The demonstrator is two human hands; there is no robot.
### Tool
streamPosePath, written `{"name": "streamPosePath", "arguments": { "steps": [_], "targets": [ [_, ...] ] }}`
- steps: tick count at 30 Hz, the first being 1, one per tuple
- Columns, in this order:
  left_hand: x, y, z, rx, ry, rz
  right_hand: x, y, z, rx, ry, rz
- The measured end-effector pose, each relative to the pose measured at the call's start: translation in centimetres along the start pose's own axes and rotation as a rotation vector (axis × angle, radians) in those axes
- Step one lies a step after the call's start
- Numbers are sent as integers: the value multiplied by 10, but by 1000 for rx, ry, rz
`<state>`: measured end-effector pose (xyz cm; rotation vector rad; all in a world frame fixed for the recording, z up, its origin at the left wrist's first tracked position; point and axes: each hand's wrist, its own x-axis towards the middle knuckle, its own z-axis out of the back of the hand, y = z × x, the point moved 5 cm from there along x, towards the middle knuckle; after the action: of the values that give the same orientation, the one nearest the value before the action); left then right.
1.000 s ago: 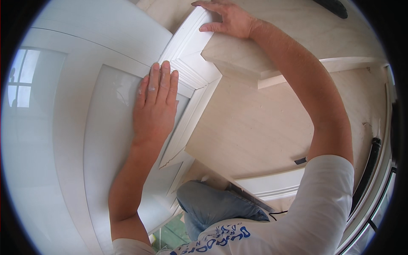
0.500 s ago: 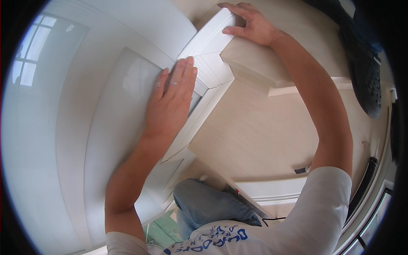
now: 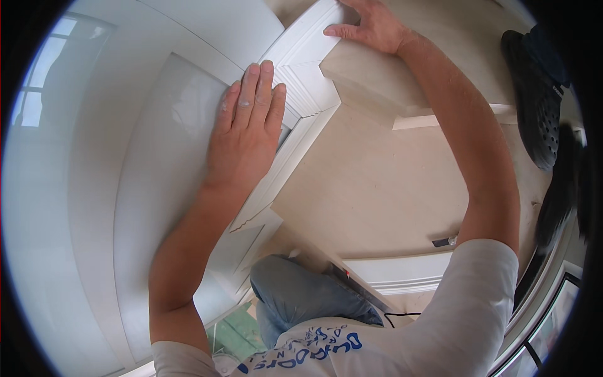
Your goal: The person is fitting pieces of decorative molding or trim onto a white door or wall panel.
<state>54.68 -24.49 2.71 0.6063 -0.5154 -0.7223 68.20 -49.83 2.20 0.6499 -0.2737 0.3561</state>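
My left hand (image 3: 245,135) lies flat, fingers straight, on the white panelled piece (image 3: 162,113), its fingertips against the edge of a white moulding (image 3: 301,94) with ridged profiles and an angled corner. Pale smudges mark some fingers. At the moulding's upper end, my right hand (image 3: 370,28) grips it, thumb on the near side and the other fingers reaching over the top, partly cut off by the frame's rim. A further moulding strip (image 3: 286,160) runs down from the corner beside my left forearm.
A pale stepped surface (image 3: 370,182) lies to the right, with a small dark tool (image 3: 443,241) and a white profiled strip (image 3: 389,276) along it. Another person's black clog (image 3: 534,107) is at the upper right, with a blurred dark shape below. My bent knee (image 3: 295,295) is at the bottom.
Another person's foot in a black clog has come into view at the right, and a blurred dark shape now shows below it. My hands stay on the piece, shifting slightly within the moving view.
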Motion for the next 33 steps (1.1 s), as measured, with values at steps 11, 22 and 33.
{"name": "streamPosePath", "arguments": {
  "steps": [11,22,33],
  "targets": [
    [1,2,11,68,6,-24,-1,23,-24,-333,-72,381],
    [-5,1,0,65,-69,-13,-4,37,-21,-193,-123,597],
    [-6,-2,-6,80,-81,-65,2,25,-17,-112,-214,576]
  ]
}}
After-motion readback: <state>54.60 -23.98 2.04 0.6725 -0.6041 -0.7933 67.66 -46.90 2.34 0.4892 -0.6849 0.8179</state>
